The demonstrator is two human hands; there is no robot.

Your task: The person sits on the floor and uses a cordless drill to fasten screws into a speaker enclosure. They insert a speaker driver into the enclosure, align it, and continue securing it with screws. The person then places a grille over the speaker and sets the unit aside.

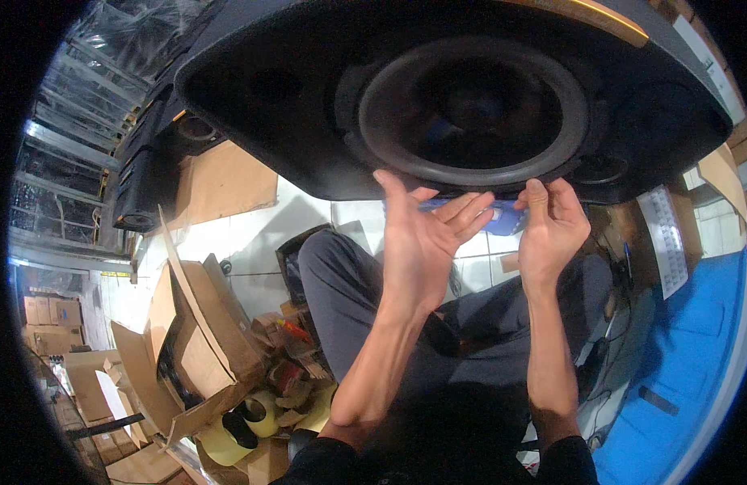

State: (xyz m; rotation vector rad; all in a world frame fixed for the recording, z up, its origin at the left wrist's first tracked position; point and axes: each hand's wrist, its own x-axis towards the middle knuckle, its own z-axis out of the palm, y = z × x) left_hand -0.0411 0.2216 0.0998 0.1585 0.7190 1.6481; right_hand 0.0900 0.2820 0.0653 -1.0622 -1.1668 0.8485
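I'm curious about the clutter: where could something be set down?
White tiles look mostly bare between the speaker, flat cardboard, open carton and left knee. Crowded: lower left, with scraps and yellow rolls; the speaker's near edge, by the left hand and right hand.

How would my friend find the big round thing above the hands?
Find the huge black speaker cabinet across the top. In its middle, above the left hand and right hand, sits the round cone. A thick grey ring circles it, and it is far bigger than the dark circle at its lower right.

speaker (470,109) blocking above, gap between hands (423,230)
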